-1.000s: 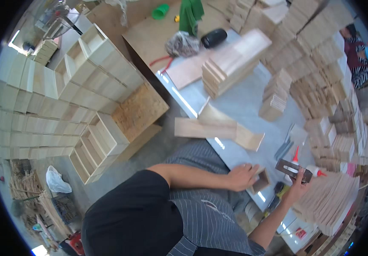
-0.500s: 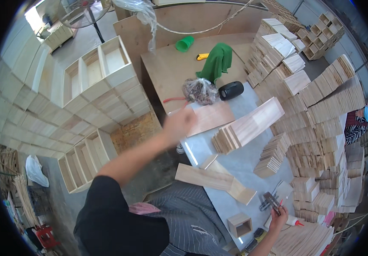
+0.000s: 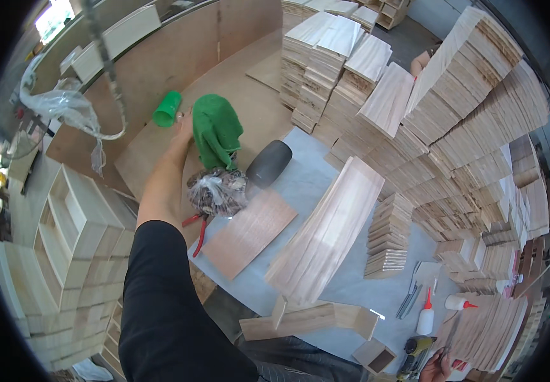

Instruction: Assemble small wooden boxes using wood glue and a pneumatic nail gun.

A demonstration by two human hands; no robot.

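My left arm reaches far across the bench. My left hand [image 3: 184,127] is between a green plastic cup [image 3: 168,108] and a green cloth [image 3: 216,124] draped over something hidden. Its fingers are too small and partly covered to make out a grip. At the lower right edge, my right hand [image 3: 437,368] is closed around something thin that I cannot make out. Beside it lies a yellow and black power tool [image 3: 417,353]. White glue bottles with red tips stand or lie near it, one upright [image 3: 426,320], the other tipped over [image 3: 456,302].
Thin boards [image 3: 329,232] and a short stack of wood pieces [image 3: 389,235] cover the grey bench top [image 3: 236,280]. A knotted plastic bag [image 3: 217,191], red-handled pliers [image 3: 202,235] and a black cylinder [image 3: 270,163] lie nearby. Tall board stacks [image 3: 459,83] rise right; wooden boxes [image 3: 64,235] left.
My view has turned and moved forward. My left hand has gone outward to the cup and cloth, where a yellow utility knife showed earlier. My right hand has moved down toward the edge.
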